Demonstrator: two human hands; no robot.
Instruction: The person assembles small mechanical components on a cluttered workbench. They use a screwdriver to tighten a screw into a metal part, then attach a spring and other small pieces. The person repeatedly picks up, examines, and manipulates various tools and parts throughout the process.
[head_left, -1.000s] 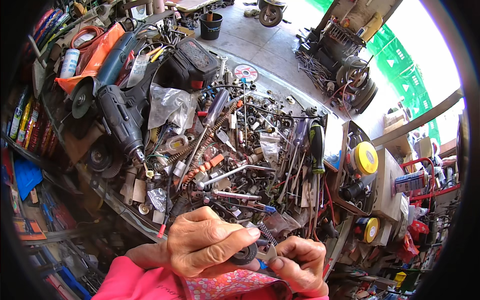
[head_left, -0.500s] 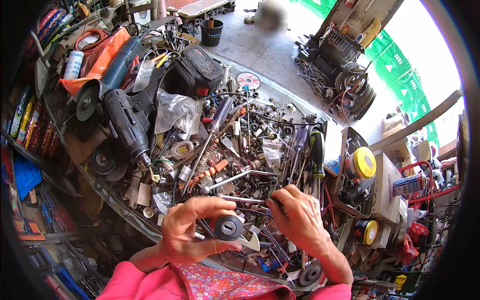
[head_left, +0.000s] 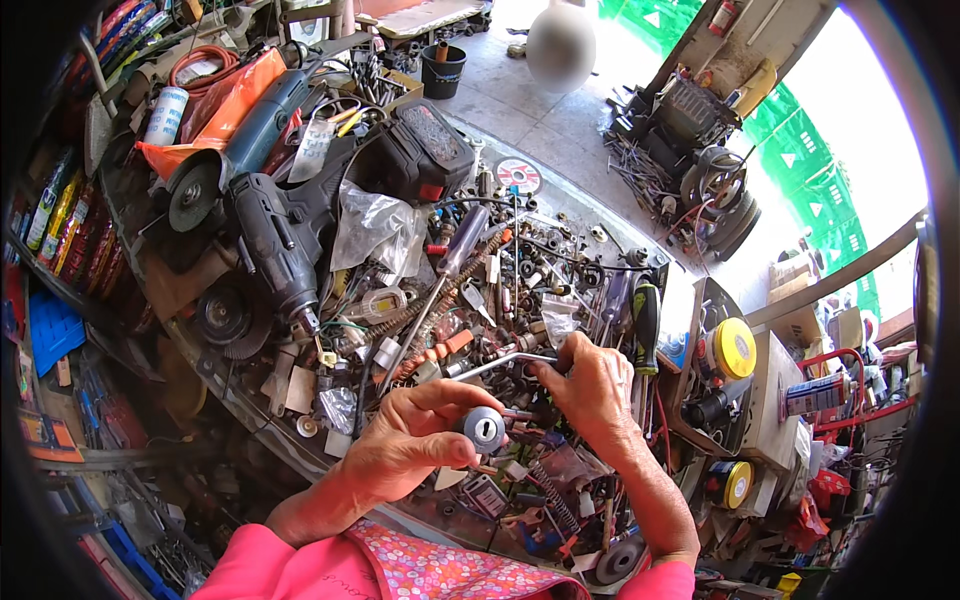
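Note:
My left hand [head_left: 415, 432] is closed round a lock cylinder [head_left: 484, 430], gripping it between thumb and fingers. Its round grey face, with a pale slot in the middle, is turned up toward me. To the right, my right hand [head_left: 592, 390] has its thumb and forefinger pinched together; what lies between them is hidden. Those fingertips are over the end of a bent metal rod [head_left: 505, 362] lying on the heap of parts. A coil spring [head_left: 556, 500] and other small metal parts lie below the hands.
A black cordless drill [head_left: 275, 250], an angle grinder [head_left: 250, 130] and a long screwdriver [head_left: 465, 240] lie among the parts. A green-and-black screwdriver [head_left: 647, 325] stands beyond my right hand. A metal box with a yellow-lidded tub [head_left: 733, 348] is at the right. A black bucket [head_left: 443, 72] is on the floor.
My left hand has moved right and up with the lock cylinder, tilting its slotted face more to the light. My right hand has moved up, onto the bent rod's end. The whole view has shifted slightly.

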